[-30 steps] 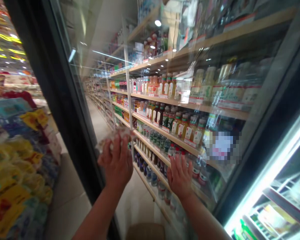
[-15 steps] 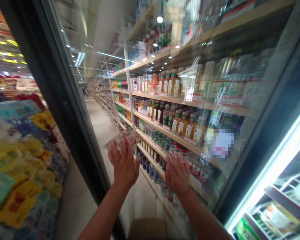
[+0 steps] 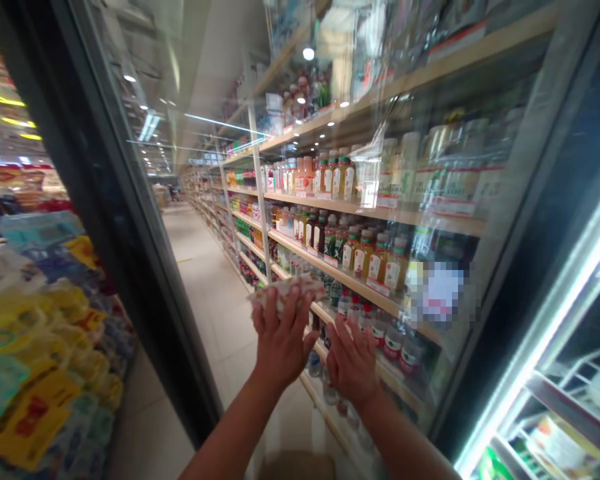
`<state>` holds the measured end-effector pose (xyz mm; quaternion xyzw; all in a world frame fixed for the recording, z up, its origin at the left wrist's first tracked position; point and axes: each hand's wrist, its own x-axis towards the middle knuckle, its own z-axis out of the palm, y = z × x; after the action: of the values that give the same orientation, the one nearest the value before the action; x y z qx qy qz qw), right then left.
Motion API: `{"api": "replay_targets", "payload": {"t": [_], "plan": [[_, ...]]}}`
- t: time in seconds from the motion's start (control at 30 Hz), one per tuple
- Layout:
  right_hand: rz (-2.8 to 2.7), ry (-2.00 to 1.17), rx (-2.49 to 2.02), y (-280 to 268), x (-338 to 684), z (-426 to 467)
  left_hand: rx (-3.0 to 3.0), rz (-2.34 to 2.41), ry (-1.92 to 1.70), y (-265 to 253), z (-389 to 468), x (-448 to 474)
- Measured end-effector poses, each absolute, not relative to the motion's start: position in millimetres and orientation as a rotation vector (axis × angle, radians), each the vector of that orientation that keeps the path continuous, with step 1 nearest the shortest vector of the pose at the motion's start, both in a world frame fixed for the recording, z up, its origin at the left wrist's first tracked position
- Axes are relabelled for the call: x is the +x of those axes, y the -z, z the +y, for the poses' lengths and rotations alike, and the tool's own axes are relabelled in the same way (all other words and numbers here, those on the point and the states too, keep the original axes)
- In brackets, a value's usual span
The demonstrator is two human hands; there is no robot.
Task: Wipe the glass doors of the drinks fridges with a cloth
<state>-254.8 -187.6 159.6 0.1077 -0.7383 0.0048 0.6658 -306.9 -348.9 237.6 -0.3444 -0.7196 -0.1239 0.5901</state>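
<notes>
My left hand (image 3: 281, 343) holds a pale, patterned cloth (image 3: 310, 287) flat against the glass door (image 3: 220, 393). Its fingers are stretched out over the cloth, which sticks out past the fingertips. Just to the right, my right hand (image 3: 353, 363) lies against the same pane, open, with nothing under it that I can see. The two hands are close together but apart. A dark frame (image 3: 125, 247) borders the pane on the left.
Shelves of bottled drinks (image 3: 375, 257) show in the glass, with ceiling lights reflected over them. A lit cooler with wire racks (image 3: 575, 400) stands at the right. Yellow and blue packages (image 3: 45, 353) are stacked at the left, beside a tiled floor (image 3: 200, 287).
My left hand and the cloth have slid right across the glass, closer to my right hand. My right hand has shifted only slightly. The view has turned a little.
</notes>
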Motion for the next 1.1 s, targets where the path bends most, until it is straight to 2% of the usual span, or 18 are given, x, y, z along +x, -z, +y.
{"api": "replay_targets", "payload": {"t": [0.07, 0.27, 0.33, 0.5, 0.73, 0.8, 1.0, 1.1], "plan": [[-1.668, -0.013, 0.252, -159, -254, -187, -0.83, -1.642, 0.251, -245, -347, -308], [-1.679, -0.02, 0.252, -158, -254, -181, -0.716, -1.634, 0.28, -329, -365, -322], [-1.673, -0.025, 0.26, -158, -254, -180, -0.652, -1.659, 0.311, -326, -370, -320], [-1.673, -0.05, 0.271, -157, -248, -176, -0.66, -1.684, 0.208, -278, -380, -313], [-1.689, -0.046, 0.269, -155, -244, -168, -0.51, -1.744, 0.294, -333, -411, -321], [-1.688, -0.049, 0.274, -154, -243, -166, -0.466, -1.757, 0.302, -320, -412, -317], [-1.687, -0.062, 0.275, -155, -241, -164, -0.552, -1.849, 0.207, -215, -416, -301], [-1.677, -0.057, 0.263, -154, -243, -165, -0.553, -1.862, 0.214, -220, -436, -308]]}}
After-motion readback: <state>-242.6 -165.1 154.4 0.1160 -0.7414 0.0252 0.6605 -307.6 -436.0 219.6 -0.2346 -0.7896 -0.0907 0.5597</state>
